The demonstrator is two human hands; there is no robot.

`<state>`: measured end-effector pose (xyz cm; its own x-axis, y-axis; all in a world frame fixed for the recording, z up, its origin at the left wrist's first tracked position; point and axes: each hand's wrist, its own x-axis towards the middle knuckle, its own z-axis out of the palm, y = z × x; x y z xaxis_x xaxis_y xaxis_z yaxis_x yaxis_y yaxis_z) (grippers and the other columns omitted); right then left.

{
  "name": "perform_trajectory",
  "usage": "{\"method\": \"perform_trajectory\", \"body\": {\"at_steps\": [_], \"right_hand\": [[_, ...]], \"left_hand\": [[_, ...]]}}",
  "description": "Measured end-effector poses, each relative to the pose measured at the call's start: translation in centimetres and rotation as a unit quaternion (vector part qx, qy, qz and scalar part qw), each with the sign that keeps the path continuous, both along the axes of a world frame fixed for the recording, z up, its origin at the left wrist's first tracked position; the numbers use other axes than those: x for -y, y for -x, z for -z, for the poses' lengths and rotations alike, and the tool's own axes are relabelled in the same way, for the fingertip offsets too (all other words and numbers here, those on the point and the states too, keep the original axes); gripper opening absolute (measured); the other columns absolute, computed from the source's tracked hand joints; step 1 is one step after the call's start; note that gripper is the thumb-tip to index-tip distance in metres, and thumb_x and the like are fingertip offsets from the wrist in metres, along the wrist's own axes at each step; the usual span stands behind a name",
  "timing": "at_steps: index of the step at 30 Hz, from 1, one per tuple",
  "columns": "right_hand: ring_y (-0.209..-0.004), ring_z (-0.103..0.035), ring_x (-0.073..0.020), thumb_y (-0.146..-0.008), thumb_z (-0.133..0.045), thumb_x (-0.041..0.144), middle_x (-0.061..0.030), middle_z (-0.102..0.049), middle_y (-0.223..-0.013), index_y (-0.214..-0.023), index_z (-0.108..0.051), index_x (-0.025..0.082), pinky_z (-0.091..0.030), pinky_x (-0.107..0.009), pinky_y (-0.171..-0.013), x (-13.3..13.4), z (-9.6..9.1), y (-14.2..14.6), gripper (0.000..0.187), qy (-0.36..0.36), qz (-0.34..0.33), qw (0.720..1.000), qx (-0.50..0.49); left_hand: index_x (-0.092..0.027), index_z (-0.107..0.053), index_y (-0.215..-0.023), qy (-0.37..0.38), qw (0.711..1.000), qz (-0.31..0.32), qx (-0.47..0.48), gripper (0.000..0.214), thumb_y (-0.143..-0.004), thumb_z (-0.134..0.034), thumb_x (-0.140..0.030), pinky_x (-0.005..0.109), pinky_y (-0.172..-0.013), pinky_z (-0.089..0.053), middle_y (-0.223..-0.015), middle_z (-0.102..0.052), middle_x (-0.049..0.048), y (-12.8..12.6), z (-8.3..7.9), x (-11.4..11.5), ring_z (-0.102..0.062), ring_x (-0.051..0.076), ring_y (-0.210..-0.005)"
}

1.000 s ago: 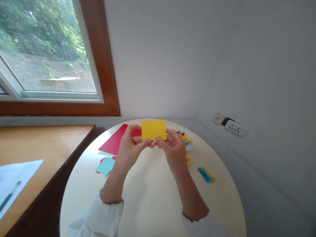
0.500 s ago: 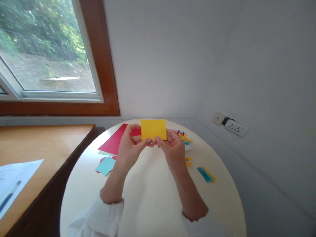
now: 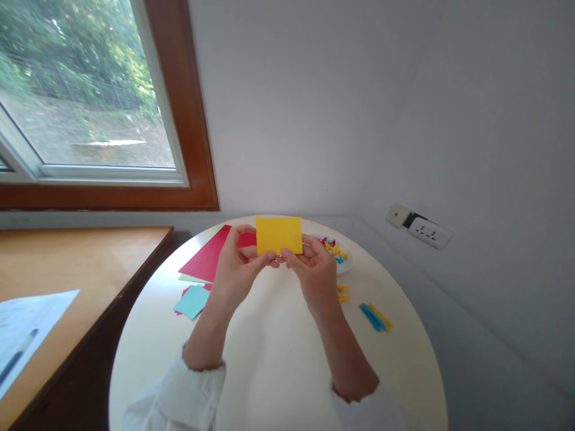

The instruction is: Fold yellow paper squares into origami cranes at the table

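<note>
A yellow paper rectangle (image 3: 278,234) is held upright above the round white table (image 3: 269,359). My left hand (image 3: 236,269) pinches its lower left edge between thumb and fingers. My right hand (image 3: 312,269) pinches its lower right edge the same way, and the two thumbs nearly meet under the paper. Behind my left hand a red paper sheet (image 3: 209,257) lies flat on the table.
A light blue paper square (image 3: 192,301) lies left of my forearm. A small white plate (image 3: 339,254) of coloured paper bits sits at the back right; blue and yellow paper strips (image 3: 375,317) lie nearer. A wooden desk (image 3: 67,269) with a white sheet (image 3: 27,326) stands left; a wall socket (image 3: 426,232) is right.
The yellow paper has shifted very slightly upward between my hands; the pinch on both sides is the same.
</note>
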<state>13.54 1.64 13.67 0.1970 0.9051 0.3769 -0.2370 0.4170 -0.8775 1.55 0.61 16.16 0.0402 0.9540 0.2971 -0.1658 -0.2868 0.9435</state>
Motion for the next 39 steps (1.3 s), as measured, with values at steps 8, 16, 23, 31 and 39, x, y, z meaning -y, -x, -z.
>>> {"method": "perform_trajectory", "body": {"at_steps": [8, 16, 23, 31, 39], "right_hand": [[-0.059, -0.066, -0.0145, -0.061, -0.071, 0.026, -0.0034, -0.072, -0.079, -0.087, -0.057, 0.018, -0.053, -0.027, -0.056, -0.04, -0.09, 0.12, 0.031, -0.002, 0.006, 1.000, -0.003], [-0.054, -0.064, -0.0137, -0.061, -0.071, 0.028, -0.0026, -0.071, -0.077, -0.087, -0.057, 0.018, -0.052, -0.027, -0.054, 0.09, -0.14, 0.09, 0.031, -0.004, -0.004, 1.000, 0.003], [-0.058, -0.065, -0.0143, -0.061, -0.071, 0.026, -0.0009, -0.071, -0.073, -0.086, -0.056, 0.019, -0.050, -0.026, -0.053, 0.10, -0.08, 0.18, 0.029, -0.003, 0.001, 1.000, -0.005], [-0.058, -0.066, -0.0152, -0.066, -0.068, 0.026, 0.0028, -0.066, -0.060, -0.087, -0.056, 0.018, -0.048, -0.025, -0.051, -0.08, -0.15, -0.20, 0.026, -0.020, 0.047, 0.999, 0.012], [-0.057, -0.065, -0.0143, -0.067, -0.068, 0.026, 0.0034, -0.065, -0.059, -0.087, -0.056, 0.019, -0.048, -0.024, -0.051, 0.02, -0.11, -0.07, 0.024, -0.025, 0.041, 0.999, 0.015]], "left_hand": [[-0.022, -0.038, -0.094, -0.001, 1.000, 0.008, -0.001, 0.044, -0.065, -0.071, -0.025, 0.029, -0.064, -0.053, -0.062, -0.066, -0.0043, 0.06, -0.04, 0.09, -0.066, 0.015, -0.058], [-0.023, -0.038, -0.095, 0.001, 1.000, 0.004, 0.023, 0.049, -0.061, -0.074, -0.024, 0.029, -0.064, -0.053, -0.067, -0.066, -0.0039, -0.19, 0.18, -0.10, -0.066, 0.016, -0.060], [-0.023, -0.034, -0.096, -0.005, 1.000, -0.006, 0.029, 0.052, -0.061, -0.072, -0.020, 0.027, -0.064, -0.053, -0.069, -0.068, -0.0027, -0.28, 0.21, -0.18, -0.067, 0.015, -0.064], [-0.023, -0.033, -0.098, -0.016, 0.999, -0.036, 0.035, 0.054, -0.060, -0.072, -0.018, 0.025, -0.059, -0.052, -0.069, -0.068, -0.0030, 0.39, 0.31, -0.60, -0.065, 0.013, -0.056], [-0.022, -0.035, -0.105, 0.002, 0.999, -0.008, 0.046, 0.060, -0.060, -0.073, -0.019, 0.029, -0.066, -0.053, -0.074, -0.068, -0.0009, 0.31, 0.50, -0.69, -0.067, 0.016, -0.065]]}}
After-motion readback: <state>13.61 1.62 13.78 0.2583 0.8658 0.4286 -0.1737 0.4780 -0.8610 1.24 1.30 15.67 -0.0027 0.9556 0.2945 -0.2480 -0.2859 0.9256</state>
